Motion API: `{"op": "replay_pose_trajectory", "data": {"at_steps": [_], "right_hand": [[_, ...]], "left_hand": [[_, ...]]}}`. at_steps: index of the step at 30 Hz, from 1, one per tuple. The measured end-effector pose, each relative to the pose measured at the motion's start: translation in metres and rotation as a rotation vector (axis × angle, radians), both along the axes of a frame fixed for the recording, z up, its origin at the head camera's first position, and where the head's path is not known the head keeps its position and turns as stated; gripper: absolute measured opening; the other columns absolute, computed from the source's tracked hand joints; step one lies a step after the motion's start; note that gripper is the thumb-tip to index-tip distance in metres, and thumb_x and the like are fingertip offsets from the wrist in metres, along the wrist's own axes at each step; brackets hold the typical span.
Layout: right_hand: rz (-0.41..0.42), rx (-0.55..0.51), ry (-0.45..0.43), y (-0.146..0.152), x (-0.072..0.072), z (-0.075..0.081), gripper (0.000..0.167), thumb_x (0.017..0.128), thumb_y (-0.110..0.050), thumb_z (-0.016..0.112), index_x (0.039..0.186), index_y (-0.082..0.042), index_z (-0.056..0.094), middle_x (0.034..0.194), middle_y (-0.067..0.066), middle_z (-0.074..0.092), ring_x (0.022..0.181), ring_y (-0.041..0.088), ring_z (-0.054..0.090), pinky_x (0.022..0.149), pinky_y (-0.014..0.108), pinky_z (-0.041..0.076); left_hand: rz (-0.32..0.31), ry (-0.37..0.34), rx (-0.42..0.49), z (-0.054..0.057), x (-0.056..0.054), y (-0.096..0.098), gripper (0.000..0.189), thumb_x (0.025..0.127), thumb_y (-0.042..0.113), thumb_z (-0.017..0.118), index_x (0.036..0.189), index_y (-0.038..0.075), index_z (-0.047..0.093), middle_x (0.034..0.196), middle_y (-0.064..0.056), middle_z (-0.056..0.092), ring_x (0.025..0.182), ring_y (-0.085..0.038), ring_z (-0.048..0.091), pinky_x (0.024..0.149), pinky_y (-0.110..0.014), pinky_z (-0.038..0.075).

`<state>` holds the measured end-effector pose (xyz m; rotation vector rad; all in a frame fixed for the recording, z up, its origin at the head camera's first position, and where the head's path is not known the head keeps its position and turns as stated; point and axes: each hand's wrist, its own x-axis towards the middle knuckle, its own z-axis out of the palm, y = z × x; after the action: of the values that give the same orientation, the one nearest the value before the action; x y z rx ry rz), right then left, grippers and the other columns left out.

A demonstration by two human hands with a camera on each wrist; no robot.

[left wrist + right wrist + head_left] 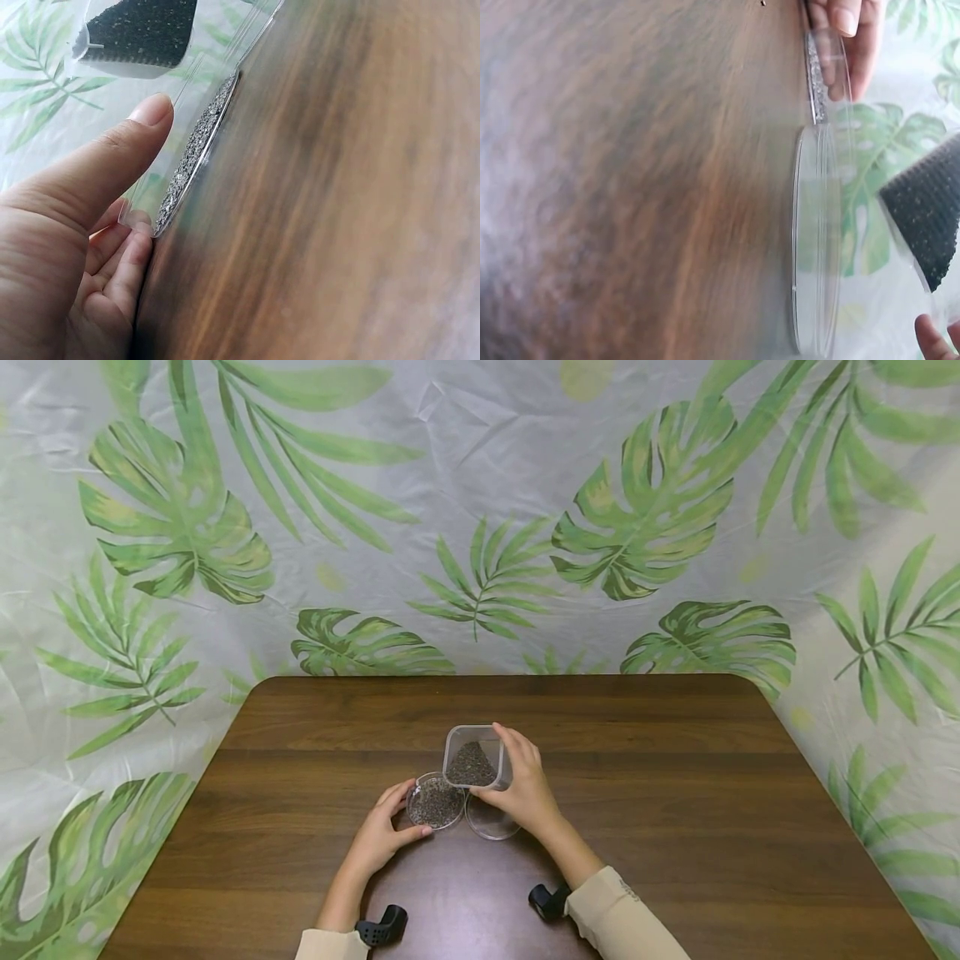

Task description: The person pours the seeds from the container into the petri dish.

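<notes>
The person's left grip [380, 837] holds a round clear petri dish [441, 827] of grey granules [437, 803] by its edge, thumb at the near rim, while the right grip [528, 789] clasps a square clear plastic container [482, 736] of dark granules [471, 767], tilted and raised off the desk [675, 793] close by the dish's right rim. A second clear round dish or lid [491, 823] lies just right of the first, partly beneath the container. All are well in from the desk's far edge, with wide wood surface to either side and a leaf-printed cloth [487, 468] beyond.
</notes>
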<state>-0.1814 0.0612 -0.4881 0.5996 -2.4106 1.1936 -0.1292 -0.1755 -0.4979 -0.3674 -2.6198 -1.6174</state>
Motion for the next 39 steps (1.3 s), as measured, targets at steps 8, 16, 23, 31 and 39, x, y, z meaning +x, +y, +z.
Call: {"op": "replay_pose_trajectory", "data": {"at_steps": [8, 16, 23, 31, 39], "right_hand": [[0.006, -0.113, -0.047, 0.005, -0.001, -0.002, 0.099, 0.057, -0.026, 0.086, 0.139, -0.024, 0.03, 0.132, 0.006, 0.039, 0.114, 0.027, 0.038, 0.089, 0.043, 0.042], [0.026, -0.252, -0.138, 0.011, -0.001, -0.003, 0.099, 0.058, -0.021, 0.086, 0.14, -0.02, 0.029, 0.128, 0.01, 0.041, 0.105, 0.031, 0.048, 0.077, 0.033, 0.051], [0.015, -0.299, -0.141, 0.014, 0.011, 0.019, 0.095, 0.061, -0.011, 0.084, 0.138, -0.006, 0.029, 0.133, 0.018, 0.037, 0.109, 0.037, 0.045, 0.074, 0.043, 0.05], [0.008, -0.352, -0.145, 0.025, 0.008, 0.013, 0.093, 0.063, -0.012, 0.082, 0.138, -0.007, 0.029, 0.127, 0.022, 0.041, 0.107, 0.036, 0.045, 0.074, 0.046, 0.05], [-0.041, -0.377, -0.15, 0.039, -0.001, -0.008, 0.093, 0.063, -0.016, 0.083, 0.139, -0.017, 0.028, 0.125, 0.016, 0.044, 0.108, 0.029, 0.044, 0.074, 0.042, 0.051]], "left_hand": [[0.0, -0.004, 0.0, 0.001, 0.001, 0.001, 0.073, 0.068, 0.004, 0.077, 0.129, -0.009, 0.04, 0.126, -0.026, 0.041, 0.111, -0.041, 0.045, 0.094, -0.044, 0.037], [0.013, 0.006, -0.013, 0.001, 0.001, 0.001, 0.072, 0.067, 0.003, 0.077, 0.128, -0.009, 0.041, 0.125, -0.026, 0.042, 0.109, -0.041, 0.047, 0.093, -0.044, 0.039], [0.027, 0.009, -0.008, -0.019, -0.007, -0.003, 0.074, 0.066, 0.008, 0.079, 0.129, -0.004, 0.043, 0.125, -0.02, 0.044, 0.11, -0.037, 0.047, 0.094, -0.042, 0.039], [0.01, 0.006, -0.005, -0.016, -0.005, -0.004, 0.075, 0.067, 0.011, 0.079, 0.13, -0.004, 0.042, 0.126, -0.021, 0.043, 0.11, -0.038, 0.047, 0.094, -0.042, 0.039], [0.017, 0.019, -0.009, -0.016, -0.006, -0.002, 0.074, 0.066, 0.006, 0.079, 0.129, -0.007, 0.042, 0.126, -0.023, 0.043, 0.109, -0.038, 0.047, 0.093, -0.043, 0.039]]}}
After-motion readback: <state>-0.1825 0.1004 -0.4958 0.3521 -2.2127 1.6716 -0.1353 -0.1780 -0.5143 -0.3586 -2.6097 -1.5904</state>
